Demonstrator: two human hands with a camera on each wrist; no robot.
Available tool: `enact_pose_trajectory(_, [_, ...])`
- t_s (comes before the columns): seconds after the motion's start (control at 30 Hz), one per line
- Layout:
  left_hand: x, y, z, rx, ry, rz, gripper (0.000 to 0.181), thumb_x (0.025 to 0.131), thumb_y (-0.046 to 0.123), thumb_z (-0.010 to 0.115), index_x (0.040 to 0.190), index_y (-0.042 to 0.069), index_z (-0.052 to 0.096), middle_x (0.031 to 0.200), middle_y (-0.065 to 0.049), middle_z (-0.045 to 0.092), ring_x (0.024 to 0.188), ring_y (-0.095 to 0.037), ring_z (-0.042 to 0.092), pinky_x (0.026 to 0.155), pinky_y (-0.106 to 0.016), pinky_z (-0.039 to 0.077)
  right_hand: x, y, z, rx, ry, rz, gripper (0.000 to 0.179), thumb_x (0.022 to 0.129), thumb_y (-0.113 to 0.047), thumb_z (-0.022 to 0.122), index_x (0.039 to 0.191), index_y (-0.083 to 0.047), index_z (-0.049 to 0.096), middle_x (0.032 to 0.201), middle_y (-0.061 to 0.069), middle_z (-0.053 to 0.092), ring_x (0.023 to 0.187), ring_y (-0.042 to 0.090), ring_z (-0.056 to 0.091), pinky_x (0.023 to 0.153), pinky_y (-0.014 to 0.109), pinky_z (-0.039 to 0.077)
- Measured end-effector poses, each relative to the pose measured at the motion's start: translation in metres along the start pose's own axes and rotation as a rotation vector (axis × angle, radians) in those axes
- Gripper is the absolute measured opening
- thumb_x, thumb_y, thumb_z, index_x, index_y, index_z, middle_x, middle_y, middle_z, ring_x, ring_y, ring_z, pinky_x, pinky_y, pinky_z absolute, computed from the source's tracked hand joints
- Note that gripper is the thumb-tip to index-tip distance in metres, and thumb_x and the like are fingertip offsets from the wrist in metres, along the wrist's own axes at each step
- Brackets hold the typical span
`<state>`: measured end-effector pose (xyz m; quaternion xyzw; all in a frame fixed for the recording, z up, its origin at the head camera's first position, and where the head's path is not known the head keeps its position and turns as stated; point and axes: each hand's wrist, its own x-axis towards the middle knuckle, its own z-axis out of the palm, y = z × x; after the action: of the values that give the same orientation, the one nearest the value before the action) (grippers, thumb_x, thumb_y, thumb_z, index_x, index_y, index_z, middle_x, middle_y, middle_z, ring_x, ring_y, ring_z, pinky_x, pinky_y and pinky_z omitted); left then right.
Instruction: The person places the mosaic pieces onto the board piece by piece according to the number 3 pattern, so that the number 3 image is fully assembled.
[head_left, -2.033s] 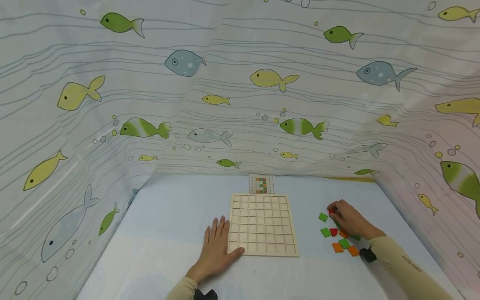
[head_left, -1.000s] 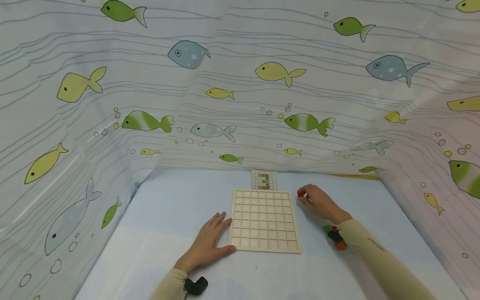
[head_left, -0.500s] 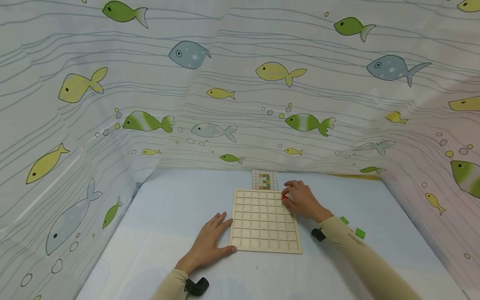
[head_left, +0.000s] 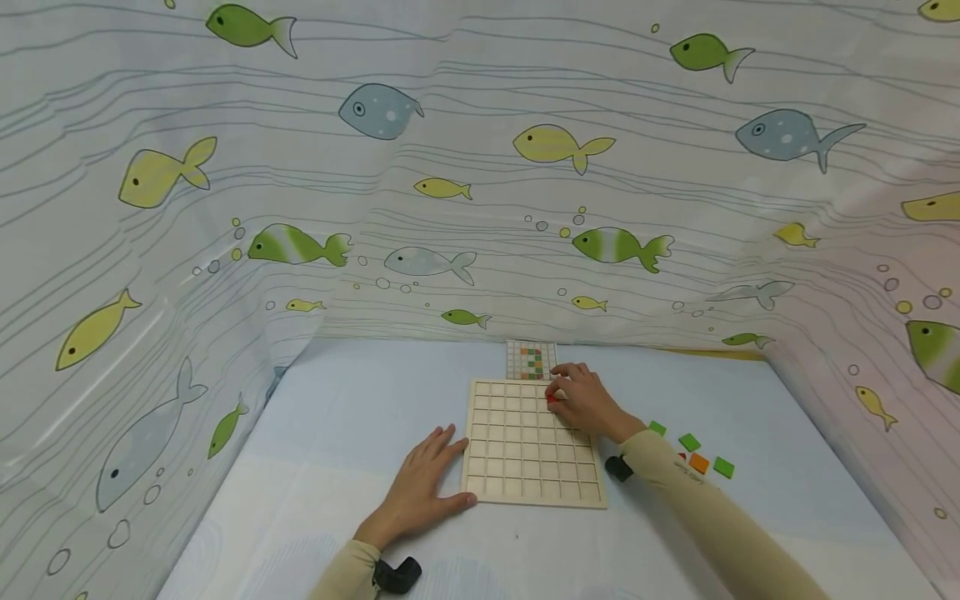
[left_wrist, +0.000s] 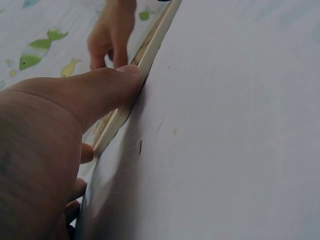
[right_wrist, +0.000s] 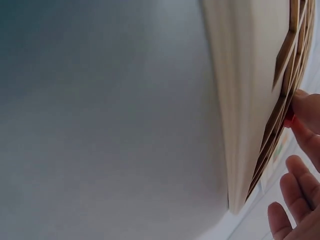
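A square wooden grid board [head_left: 531, 442] lies flat on the table. Over its upper right cells, my right hand [head_left: 587, 403] pinches a small red tile [head_left: 552, 399] between thumb and forefinger. In the right wrist view the red tile [right_wrist: 289, 118] shows at the fingertips, close against the board's dividers; whether it sits in a cell I cannot tell. My left hand [head_left: 420, 486] lies with spread fingers at the board's left edge. Its thumb [left_wrist: 112, 87] touches the board's rim in the left wrist view.
Loose green tiles [head_left: 690, 442], an orange tile [head_left: 699, 462] and part of a red one lie right of the board, some hidden by the right sleeve. Behind the board lies a pattern card [head_left: 532, 360] with coloured squares. Fish-printed sheets [head_left: 480, 208] rise around the table.
My right hand has picked a red tile from the loose pile and carried it leftward onto the board's upper right. The left hand's fingers have shifted slightly at the board's edge.
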<state>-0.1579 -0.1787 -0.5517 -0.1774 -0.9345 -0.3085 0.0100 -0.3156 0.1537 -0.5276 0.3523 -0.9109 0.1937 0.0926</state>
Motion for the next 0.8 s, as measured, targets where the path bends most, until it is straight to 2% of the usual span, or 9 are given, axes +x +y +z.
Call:
enact_pose_trajectory(0.2, [0.0001,0.0008,-0.0003,0.008,-0.003,-0.001,0.084,0.09,0.054,0.078,0.156,0.011,0.052,0.171,-0.018,0.035,0.162,-0.041,0.026,0.128,-0.067,0.024,0.0041,0.0003,0.0026,0.055,0.006,-0.028,0.016,0.095,-0.017,0.081,0.107,-0.009,0.074,0.136,0.025,0.063,0.123,0.045,0.055,0.1,0.066,0.048])
enact_pose_trajectory(0.33, [-0.0005,0.0012,-0.0008,0.006,-0.005,-0.001,0.084,0.09,0.055,0.078,0.157,0.011,0.051,0.171,-0.018,0.035,0.162,-0.042,0.026,0.127,-0.068,0.025,0.0057,-0.0007,0.0026,0.116,-0.028,-0.025,0.017,0.096,-0.016,0.08,0.111,-0.008,0.076,0.137,0.025,0.064,0.124,0.045,0.053,0.101,0.067,0.046])
enact_pose_trajectory(0.5, [-0.001,0.0009,-0.0003,0.017,-0.001,-0.001,0.084,0.09,0.055,0.077,0.157,0.012,0.051,0.171,-0.018,0.035,0.161,-0.042,0.026,0.127,-0.067,0.025,0.005,-0.0004,0.0016,0.133,-0.055,-0.024,0.021,0.097,-0.017,0.078,0.117,-0.009,0.076,0.136,0.023,0.065,0.122,0.045,0.054,0.1,0.067,0.046])
enact_pose_trajectory(0.63, [-0.0003,0.0012,0.0001,0.01,-0.003,0.003,0.084,0.091,0.055,0.076,0.157,0.012,0.051,0.172,-0.018,0.035,0.161,-0.042,0.026,0.127,-0.068,0.025,0.0041,0.0021,0.0016,0.117,-0.07,0.017,0.025,0.097,-0.02,0.078,0.12,-0.009,0.074,0.136,0.02,0.065,0.123,0.043,0.054,0.101,0.065,0.047])
enact_pose_trajectory(0.8, [-0.0006,0.0032,-0.001,0.009,-0.005,0.001,0.084,0.091,0.055,0.076,0.157,0.01,0.05,0.172,-0.019,0.034,0.161,-0.043,0.026,0.127,-0.068,0.024,0.0029,0.0023,-0.0002,0.101,-0.077,0.075,0.016,0.097,-0.021,0.077,0.11,-0.013,0.075,0.134,0.018,0.066,0.123,0.041,0.054,0.101,0.064,0.047])
